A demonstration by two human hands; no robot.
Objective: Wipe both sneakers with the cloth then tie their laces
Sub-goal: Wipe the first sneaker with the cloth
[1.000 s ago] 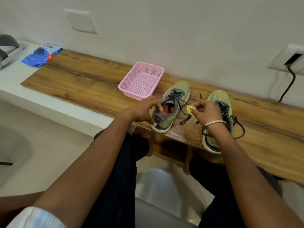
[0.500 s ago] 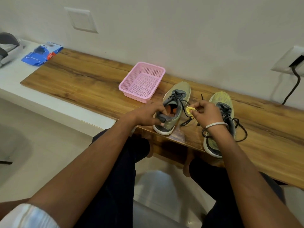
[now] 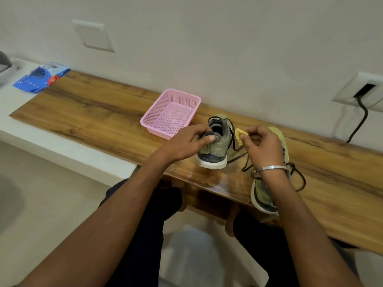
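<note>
Two olive-green sneakers with white soles and loose black laces stand on the wooden shelf [image 3: 87, 112]. My left hand [image 3: 189, 141] grips the heel collar of the left sneaker [image 3: 215, 148], whose heel faces me. A small crumpled yellow cloth [image 3: 240, 135] is pinched in my right hand [image 3: 262, 145], just to the right of that shoe. The right sneaker [image 3: 263, 195] lies partly under my right wrist, its heel over the shelf's front edge and its laces [image 3: 298, 179] spread on the wood.
A pink mesh basket [image 3: 172, 112] sits behind and left of the left sneaker. A blue packet [image 3: 41, 79] lies at the far left on a white ledge. A wall socket with a black cable [image 3: 360, 117] is at the right. My knees are under the shelf.
My left hand has turned and tipped the left sneaker so its heel faces me. My right hand with the cloth has stayed beside it.
</note>
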